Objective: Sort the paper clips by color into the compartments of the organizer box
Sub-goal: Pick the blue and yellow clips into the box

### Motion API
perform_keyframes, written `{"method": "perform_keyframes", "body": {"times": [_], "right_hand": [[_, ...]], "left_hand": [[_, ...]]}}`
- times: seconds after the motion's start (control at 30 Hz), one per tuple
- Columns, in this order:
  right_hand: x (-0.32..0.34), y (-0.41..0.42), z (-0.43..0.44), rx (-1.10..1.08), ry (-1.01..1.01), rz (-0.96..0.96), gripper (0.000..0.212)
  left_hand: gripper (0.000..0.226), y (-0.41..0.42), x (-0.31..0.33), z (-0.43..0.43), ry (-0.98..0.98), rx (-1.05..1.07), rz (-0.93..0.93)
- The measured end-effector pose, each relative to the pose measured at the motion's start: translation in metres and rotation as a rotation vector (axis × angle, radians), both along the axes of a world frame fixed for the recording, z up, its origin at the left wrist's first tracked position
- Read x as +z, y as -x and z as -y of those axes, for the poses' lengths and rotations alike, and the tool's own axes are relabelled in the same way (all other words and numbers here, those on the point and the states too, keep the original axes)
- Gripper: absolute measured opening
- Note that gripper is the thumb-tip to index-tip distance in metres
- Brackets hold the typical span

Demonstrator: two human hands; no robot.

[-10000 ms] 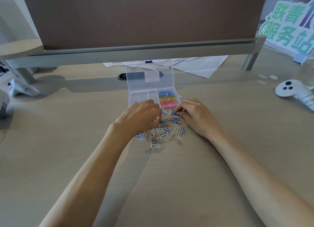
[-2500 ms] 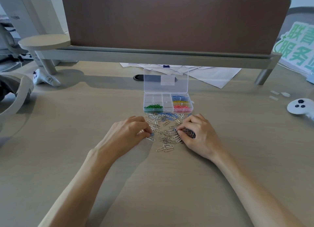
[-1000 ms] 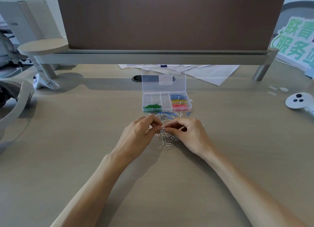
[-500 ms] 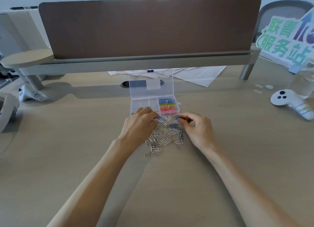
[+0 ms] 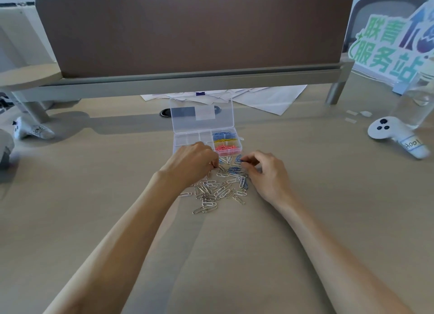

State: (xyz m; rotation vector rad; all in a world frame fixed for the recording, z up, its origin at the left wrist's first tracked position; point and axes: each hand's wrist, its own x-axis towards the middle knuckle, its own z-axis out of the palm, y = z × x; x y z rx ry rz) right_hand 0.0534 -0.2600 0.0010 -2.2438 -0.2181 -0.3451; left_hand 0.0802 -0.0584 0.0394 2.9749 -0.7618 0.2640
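Change since half a second ago: slight. Both hands stay at the far edge of the pile, just short of the box. Your right hand's fingertips have drawn together on a blue clip.

Item 1, right hand [image 5: 265, 172]: thumb and forefinger pinch a blue paper clip [image 5: 238, 159] at the pile's far right corner. The other fingers are loosely curled above the desk [image 5: 328, 196].

Item 2, left hand [image 5: 191, 164]: fingers curled down into the pile's far left edge. Whether they hold a clip cannot be told.

Item 3, pile of paper clips [image 5: 218, 189]: mostly silver, some blue, loose and overlapping on the desk between your hands.

Item 4, organizer box [image 5: 187, 138]: lid upright, just beyond the pile. Its right column holds blue, yellow and pink clips, back to front. The near-left compartment is hidden behind your left hand.

Handling note: lift the blue clip straight up so that any neighbour hooked to it falls away. Carry it to the rear right compartment [image 5: 224, 134] and release it low, inside the walls. Rest your left hand on the pile to steady it.
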Motion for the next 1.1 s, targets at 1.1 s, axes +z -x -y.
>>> {"method": "perform_keyframes", "body": {"times": [1.1], "right_hand": [[0.001,0.001,-0.001,0.057,-0.022,0.046,0.013]], "left_hand": [[0.013,-0.008,0.018,-0.004,-0.194,0.064,-0.024]]}}
